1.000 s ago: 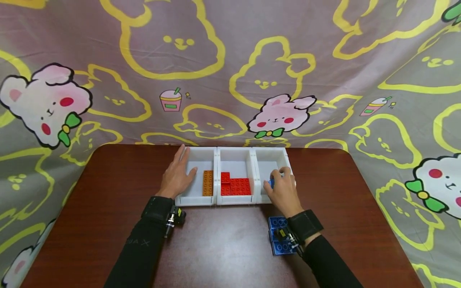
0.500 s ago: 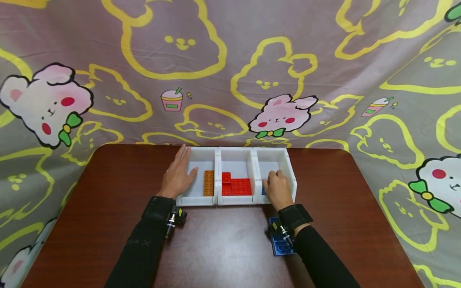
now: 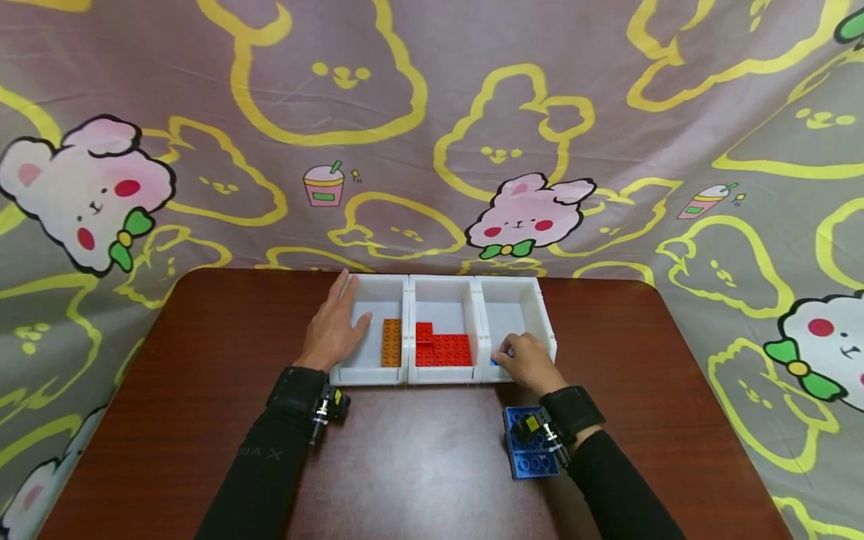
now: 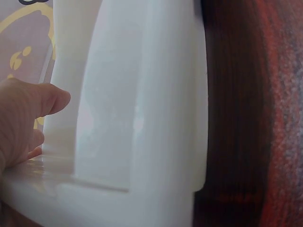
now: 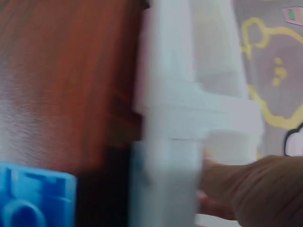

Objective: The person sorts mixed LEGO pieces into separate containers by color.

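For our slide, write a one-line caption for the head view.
Left hand steadies the white bins while right hand lowers a blue brick into the rightmost one.

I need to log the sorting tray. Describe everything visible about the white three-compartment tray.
The white three-compartment tray looks like glossy plastic and sits flat on the dark wooden table. Its left bin holds an orange brick, its middle bin red bricks. The left hand rests on its left wall; the right hand reaches into the right bin, over something blue.
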{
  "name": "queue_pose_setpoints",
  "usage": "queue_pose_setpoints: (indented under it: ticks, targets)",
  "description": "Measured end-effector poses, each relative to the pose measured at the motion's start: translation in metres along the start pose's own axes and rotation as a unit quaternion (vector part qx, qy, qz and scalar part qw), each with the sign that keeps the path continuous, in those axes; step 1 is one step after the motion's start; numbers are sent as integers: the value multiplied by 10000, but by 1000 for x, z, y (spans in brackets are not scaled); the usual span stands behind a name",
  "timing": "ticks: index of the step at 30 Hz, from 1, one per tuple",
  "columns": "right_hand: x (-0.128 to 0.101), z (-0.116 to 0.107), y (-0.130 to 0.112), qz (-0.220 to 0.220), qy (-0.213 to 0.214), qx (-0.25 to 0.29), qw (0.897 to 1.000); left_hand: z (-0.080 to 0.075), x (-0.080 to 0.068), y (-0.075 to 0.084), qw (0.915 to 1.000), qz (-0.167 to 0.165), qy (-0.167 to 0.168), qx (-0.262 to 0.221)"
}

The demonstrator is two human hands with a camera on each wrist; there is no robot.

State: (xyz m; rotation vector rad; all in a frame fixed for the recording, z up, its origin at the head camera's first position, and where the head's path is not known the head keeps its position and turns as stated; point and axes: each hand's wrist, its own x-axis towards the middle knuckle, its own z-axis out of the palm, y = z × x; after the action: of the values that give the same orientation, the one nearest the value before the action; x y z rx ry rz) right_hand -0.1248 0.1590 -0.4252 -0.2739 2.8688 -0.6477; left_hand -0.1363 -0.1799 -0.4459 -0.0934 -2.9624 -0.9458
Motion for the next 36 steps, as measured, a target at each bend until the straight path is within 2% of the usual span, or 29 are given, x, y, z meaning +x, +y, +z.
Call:
queue_pose_setpoints:
  ticks: [4,9,17,22,30,33,36]
  targets:
    - [3,-12,-1,70,-760,37,9971,-1,-1,0,10000,-20,13,4]
    - [7,-17,2,254,-1191,-11,9926,0,-1,0,10000,-57,-72,11]
    - [8,-16,6,-3,-1054,-144,9943,0,0,1,10000,-17,-13,-9]
    - [5,-12,8,-46,-778,103,9969,0,0,1,10000,-37,-27,-23]
    - [1,-11,5,-64,-833,475,9954,0,0,2,10000,12,70,-30]
    - [-2,-13,3,-162,-686,591,9958,-1,1,4,9999,52,120,-45]
    - [-9,-17,0,-373,-329,661,9966,0,1,4,9998,76,133,-100]
